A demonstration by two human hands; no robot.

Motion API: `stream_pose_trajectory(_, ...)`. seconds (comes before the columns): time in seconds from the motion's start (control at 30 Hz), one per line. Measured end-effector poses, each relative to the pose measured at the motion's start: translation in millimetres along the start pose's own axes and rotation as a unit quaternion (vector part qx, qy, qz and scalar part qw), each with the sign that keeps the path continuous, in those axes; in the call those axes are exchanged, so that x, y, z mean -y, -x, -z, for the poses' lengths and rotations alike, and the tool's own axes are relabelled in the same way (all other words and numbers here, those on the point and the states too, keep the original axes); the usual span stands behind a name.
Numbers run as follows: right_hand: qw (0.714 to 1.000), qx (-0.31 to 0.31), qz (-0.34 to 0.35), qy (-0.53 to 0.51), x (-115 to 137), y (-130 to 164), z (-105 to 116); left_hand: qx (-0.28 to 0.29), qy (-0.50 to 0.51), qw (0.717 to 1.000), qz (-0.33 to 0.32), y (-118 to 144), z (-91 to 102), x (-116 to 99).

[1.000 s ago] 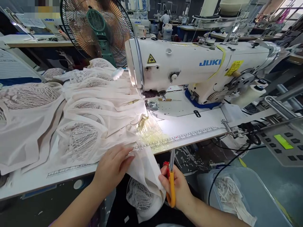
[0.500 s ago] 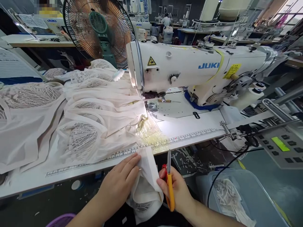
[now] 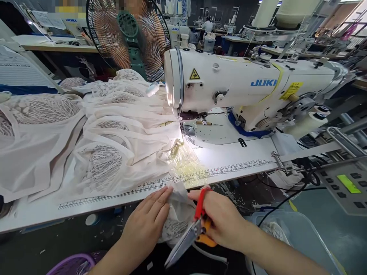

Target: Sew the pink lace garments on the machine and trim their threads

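White JUKI sewing machine (image 3: 218, 84), centre to upper right of frame, standing on the worktable (image 3: 34, 217). Green-hubbed fan (image 3: 128, 26) behind it, upper left of centre; thread cones (image 3: 265, 15) upper right. Off-white lace-cup garments (image 3: 106, 164) heaped over the left half, running up to the needle area. Printed ruler (image 3: 243, 166) along the front table edge; yellowish tape patch (image 3: 187, 164) mid-frame, partly over it. Wooden-handled awl (image 3: 204, 122) and small black blade (image 3: 242, 142) on the machine side. Control panel (image 3: 346, 187) far right, clear plastic bin (image 3: 312, 229) lower right, black cable (image 3: 286, 189) running above the bin. Purple basket (image 3: 71, 260) bottom left.

Piece being worked, an off-white lace garment (image 3: 179, 212), sits lower centre between the two hands, upper end at the table's front edge, lace part hanging below. Left hand (image 3: 149, 215) is at its left: fingers straight and together, tips touching the fabric; can't tell if they pinch it. Right hand (image 3: 225, 215) is just right of it, curled round the red-and-orange handles of the scissors (image 3: 186, 241), index finger reaching the garment's upper right side. Blades slant to bottom centre, look closed, and cover some of the garment's lower right.
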State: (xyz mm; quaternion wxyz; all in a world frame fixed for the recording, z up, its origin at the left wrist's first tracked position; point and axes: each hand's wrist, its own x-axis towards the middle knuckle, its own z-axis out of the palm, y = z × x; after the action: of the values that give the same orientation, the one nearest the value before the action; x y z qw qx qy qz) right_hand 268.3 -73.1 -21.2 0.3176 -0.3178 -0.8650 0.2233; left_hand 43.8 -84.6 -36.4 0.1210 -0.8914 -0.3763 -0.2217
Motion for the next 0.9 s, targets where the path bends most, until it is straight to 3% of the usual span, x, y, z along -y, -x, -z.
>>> stream_pose_trajectory(0.07,0.993,0.033,0.105,0.05,-2.3,-14.8,-2.1,-0.008,-0.003,1.0,0.001,1.3,0.1,1.1)
stream_pose_trajectory(0.13,0.981,0.059,0.154,0.105,-8.0,-25.8,-9.6,-0.021,-0.008,1.0,-0.002,3.6,0.9,3.2)
stream_pose_trajectory(0.27,0.971,0.089,0.146,0.167,-19.3,-32.7,-21.9,-0.012,0.011,1.0,0.002,9.6,3.7,7.8)
stream_pose_trajectory(0.5,0.979,0.047,0.15,0.13,-10.7,-27.1,-19.2,-0.027,0.021,0.999,0.041,9.8,3.4,7.8)
stream_pose_trajectory(0.9,0.972,0.075,0.16,0.156,-12.3,-36.3,-31.3,-0.033,0.019,0.997,0.071,22.4,5.5,11.3)
